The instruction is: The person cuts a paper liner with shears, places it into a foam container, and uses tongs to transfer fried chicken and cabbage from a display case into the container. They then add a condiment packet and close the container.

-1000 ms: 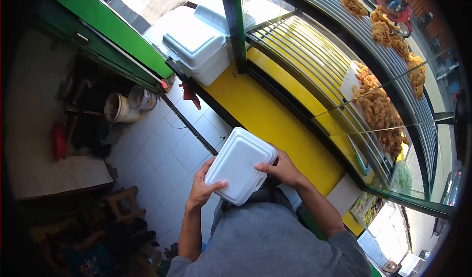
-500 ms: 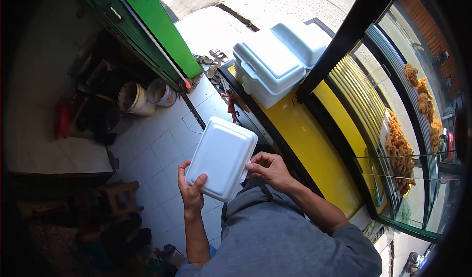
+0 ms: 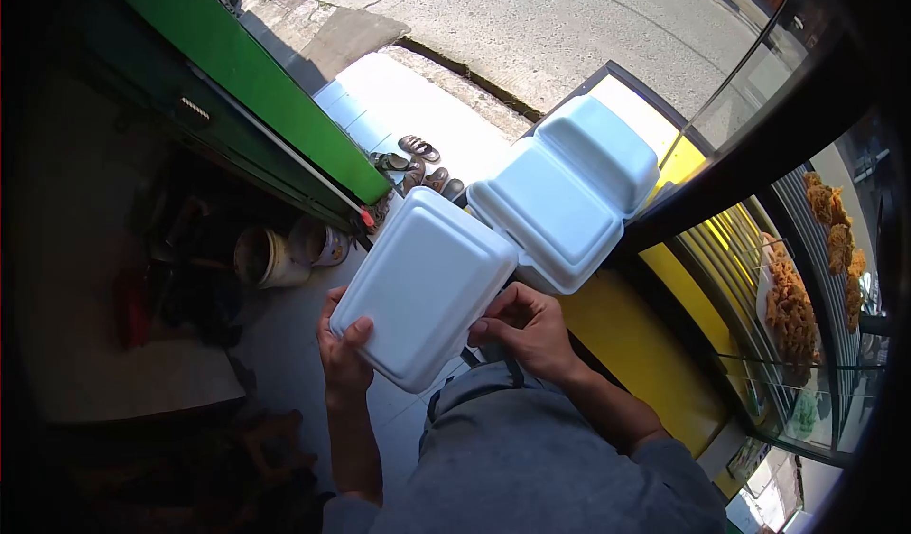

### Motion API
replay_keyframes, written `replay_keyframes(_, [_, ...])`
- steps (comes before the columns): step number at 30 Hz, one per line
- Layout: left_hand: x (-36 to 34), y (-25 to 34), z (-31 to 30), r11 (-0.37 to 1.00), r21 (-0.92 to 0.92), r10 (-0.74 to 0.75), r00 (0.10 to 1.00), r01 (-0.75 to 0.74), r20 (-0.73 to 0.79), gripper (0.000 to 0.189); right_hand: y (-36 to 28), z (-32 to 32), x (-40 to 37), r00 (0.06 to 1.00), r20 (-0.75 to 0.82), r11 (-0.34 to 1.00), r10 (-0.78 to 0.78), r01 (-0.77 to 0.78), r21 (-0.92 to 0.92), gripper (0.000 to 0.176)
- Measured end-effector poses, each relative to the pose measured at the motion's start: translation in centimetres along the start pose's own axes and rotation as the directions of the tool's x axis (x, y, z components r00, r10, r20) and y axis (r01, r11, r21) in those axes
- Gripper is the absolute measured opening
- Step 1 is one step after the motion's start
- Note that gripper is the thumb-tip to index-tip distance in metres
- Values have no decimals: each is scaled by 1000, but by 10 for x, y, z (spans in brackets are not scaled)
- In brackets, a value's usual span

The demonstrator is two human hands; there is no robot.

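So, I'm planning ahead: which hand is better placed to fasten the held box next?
Probably the right hand: its fingers touch one edge of the white box, while the left hand supports another.

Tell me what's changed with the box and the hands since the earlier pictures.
The box has moved forward, towards the stack, and now overlaps it in view; whether they touch can't be told. The right hand has taken its thumb off the lid's top and pinches the near side edge. Unchanged: the left hand grips its corner, the box is shut, and the chicken lies in the case.
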State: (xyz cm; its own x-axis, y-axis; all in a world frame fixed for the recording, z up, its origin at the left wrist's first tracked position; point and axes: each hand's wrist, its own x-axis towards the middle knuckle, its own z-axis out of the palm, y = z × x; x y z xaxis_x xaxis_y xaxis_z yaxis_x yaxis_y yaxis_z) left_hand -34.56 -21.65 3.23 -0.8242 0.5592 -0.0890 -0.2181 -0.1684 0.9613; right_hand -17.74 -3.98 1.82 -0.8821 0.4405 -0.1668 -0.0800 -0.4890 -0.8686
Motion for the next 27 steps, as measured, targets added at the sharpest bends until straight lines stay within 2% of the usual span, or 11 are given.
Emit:
replay_keyframes(2, [34,17,5,1000,-7,-13,998,13,68,65,-17,10,14,983,-59,982,-177,172,-75,39])
replay_keyframes(3, [52,25,9,1000,-4,-16,994,16,106,66,-29,11,16,984,-52,972,-172,161,-168,63])
replay_keyframes(6, [102,47,19,997,13,-80,957,79,280,66,-51,20,35,892,-209,914,-401,406,-18,79])
replay_keyframes(7, [118,51,24,995,52,-97,929,84,357,66,-67,17,38,904,-200,921,-377,388,22,84])
replay_keyframes(10, [161,61,56,990,106,-133,852,91,507,69,-82,-3,52,888,-189,891,-419,363,-272,85])
replay_keyframes(14, [203,69,117,982,184,-146,806,47,574,83,-95,-10,71,754,-468,887,-461,396,-237,78])
replay_keyframes(17, [233,61,154,986,156,-67,726,-57,685,86,-106,-20,88,657,-586,864,-475,475,-167,75])
replay_keyframes(20, [278,56,187,994,107,-98,684,29,722,84,-112,-14,104,532,-615,795,-582,532,-293,75])
replay_keyframes(21, [296,54,201,997,60,-79,650,52,756,78,-110,-7,107,454,-649,779,-610,494,-386,76])
replay_keyframes(24, [357,29,249,990,62,-125,577,128,807,64,-93,2,95,463,-487,589,-741,98,-802,77])
replay_keyframes(27, [394,-3,299,979,148,-201,560,138,804,58,-79,23,77,652,-357,231,-669,-275,-933,80])
